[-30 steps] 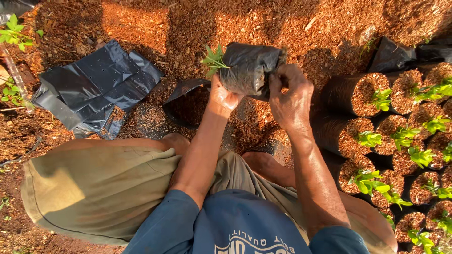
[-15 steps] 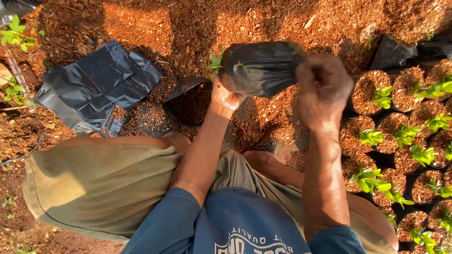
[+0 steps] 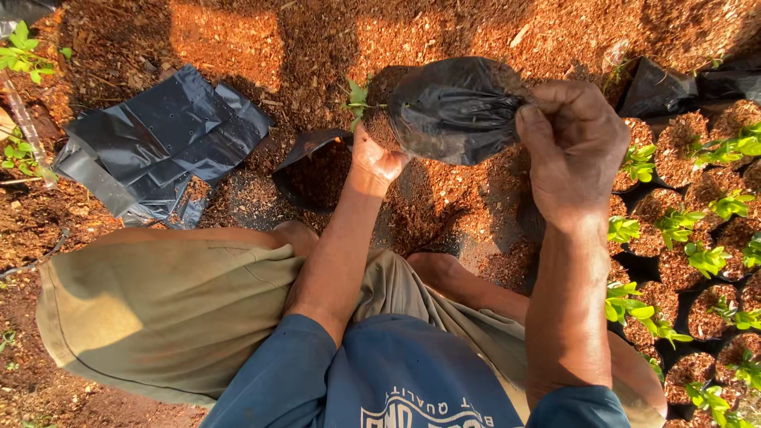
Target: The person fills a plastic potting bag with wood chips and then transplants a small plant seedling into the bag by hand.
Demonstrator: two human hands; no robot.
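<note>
Take the filled black bag [image 3: 460, 111] as the landmark. Far to its left, a heap of flat empty black bags [image 3: 158, 150] lies on the reddish soil [image 3: 222, 36]. Just below and left of it an open bag [image 3: 317, 170] sits half full on the ground. The left hand [image 3: 379, 158] props the bag's soil end from beneath, fingers curled up against it, where a small seedling [image 3: 357, 95] pokes out. The bag itself is held tipped sideways in the air. At its right end the right hand [image 3: 575, 147] is clenched on the gathered plastic. Further right stand rows of planted bags [image 3: 697, 261]. It looks like firming the fill; setting it upright would call for keeping the seedling steady.
</note>
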